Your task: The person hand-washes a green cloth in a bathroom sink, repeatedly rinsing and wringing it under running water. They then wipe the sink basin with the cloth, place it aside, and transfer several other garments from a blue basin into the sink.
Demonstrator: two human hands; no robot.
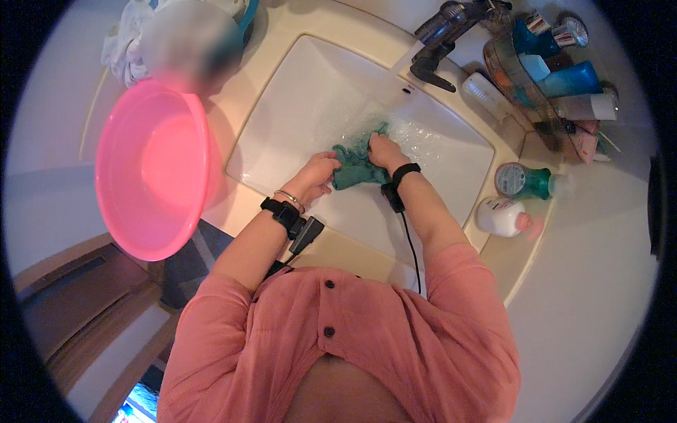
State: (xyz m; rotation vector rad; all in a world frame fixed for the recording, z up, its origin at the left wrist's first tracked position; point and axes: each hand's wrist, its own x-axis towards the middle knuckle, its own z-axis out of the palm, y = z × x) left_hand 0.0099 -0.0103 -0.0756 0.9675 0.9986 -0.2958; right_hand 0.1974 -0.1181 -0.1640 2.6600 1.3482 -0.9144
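Note:
A wet green cloth (357,170) is stretched between my two hands over the white sink basin (296,100). My left hand (317,172) pinches its left edge between thumb and fingers. On the other side, my right hand (386,150) grips the bunched upper right part, fingers curled into the fabric. From the dark faucet (436,53) at the upper right, water streams into the basin and splashes around the cloth. Part of the cloth's far side is blurred by the water.
A pink plastic basin (153,169) stands on the counter's left side. Right of the sink are a green pump bottle (521,181) and a white pump bottle (502,217). A basket (508,69) of toiletries sits behind them. A black cable (412,248) hangs from my right wrist.

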